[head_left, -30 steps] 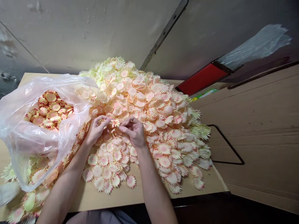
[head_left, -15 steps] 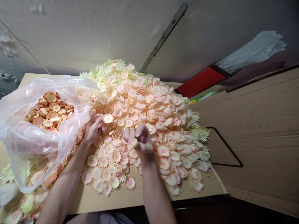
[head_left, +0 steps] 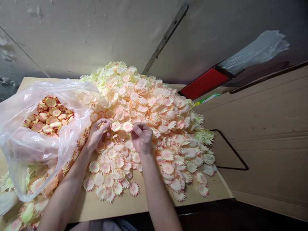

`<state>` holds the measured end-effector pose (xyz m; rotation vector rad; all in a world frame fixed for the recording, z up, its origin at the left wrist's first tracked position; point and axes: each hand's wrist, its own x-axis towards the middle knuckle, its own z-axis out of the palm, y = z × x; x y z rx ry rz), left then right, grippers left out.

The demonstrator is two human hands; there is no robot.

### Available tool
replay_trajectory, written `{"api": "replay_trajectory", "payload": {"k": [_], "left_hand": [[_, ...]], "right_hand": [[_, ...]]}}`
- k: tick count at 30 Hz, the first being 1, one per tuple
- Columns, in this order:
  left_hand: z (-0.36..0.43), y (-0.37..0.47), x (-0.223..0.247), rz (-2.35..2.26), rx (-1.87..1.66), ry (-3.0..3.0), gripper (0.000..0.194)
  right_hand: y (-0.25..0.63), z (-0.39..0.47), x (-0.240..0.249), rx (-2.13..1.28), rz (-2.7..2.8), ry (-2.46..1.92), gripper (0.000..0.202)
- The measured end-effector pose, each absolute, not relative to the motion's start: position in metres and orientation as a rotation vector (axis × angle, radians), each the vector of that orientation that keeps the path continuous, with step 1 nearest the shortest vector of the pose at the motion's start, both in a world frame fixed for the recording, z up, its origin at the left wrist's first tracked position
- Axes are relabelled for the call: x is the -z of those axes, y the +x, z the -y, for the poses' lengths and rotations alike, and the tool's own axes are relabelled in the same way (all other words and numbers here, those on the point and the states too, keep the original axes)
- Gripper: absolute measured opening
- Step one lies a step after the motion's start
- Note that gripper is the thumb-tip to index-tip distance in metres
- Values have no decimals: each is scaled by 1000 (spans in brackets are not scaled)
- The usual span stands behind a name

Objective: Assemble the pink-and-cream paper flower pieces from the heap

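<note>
My left hand [head_left: 97, 134] is closed in a pinch on the edge of a small artificial flower piece [head_left: 115, 126], pale pink with a toothed cream rim. Close beside it, my right hand [head_left: 142, 138] grips another flower piece [head_left: 127, 127] between thumb and fingers. Both pieces face up, side by side, over a large heap of loose flower pieces [head_left: 168, 155] in pink, cream and pale green. Left of my hands, a translucent plastic bag [head_left: 43, 146] lies open, with red-edged, curled flower pieces [head_left: 51, 112] inside.
The heap spreads over a wooden table [head_left: 125, 208] against a grey wall [head_left: 84, 38]. On the right stand a cardboard sheet [head_left: 262, 138] and a bent black metal rod [head_left: 232, 146]. Behind the heap are a red box-like object [head_left: 205, 83] and clear plastic wrap [head_left: 257, 49].
My right hand has moved up and left and turned, bringing its flower piece next to the left hand's one. The left hand's piece has shifted slightly right.
</note>
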<state>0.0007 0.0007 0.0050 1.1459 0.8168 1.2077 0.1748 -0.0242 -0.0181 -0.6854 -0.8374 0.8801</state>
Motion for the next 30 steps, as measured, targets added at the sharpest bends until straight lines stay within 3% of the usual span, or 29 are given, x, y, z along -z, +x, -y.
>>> {"api": "replay_trajectory", "payload": {"k": [4, 10, 21, 30], "left_hand": [[1, -1, -7, -804, -1180, 1142, 39], [1, -4, -6, -922, -1248, 1492, 39], [2, 1, -2, -876, -1186, 1312, 38], [-1, -1, -1, -939, -1231, 1577, 48]], "right_hand": [[171, 25, 19, -876, 884, -742, 29], [169, 28, 19, -914, 1014, -753, 20], [171, 29, 17, -1066, 998, -625, 4], [159, 36, 13, -902, 1361, -918, 26]]}}
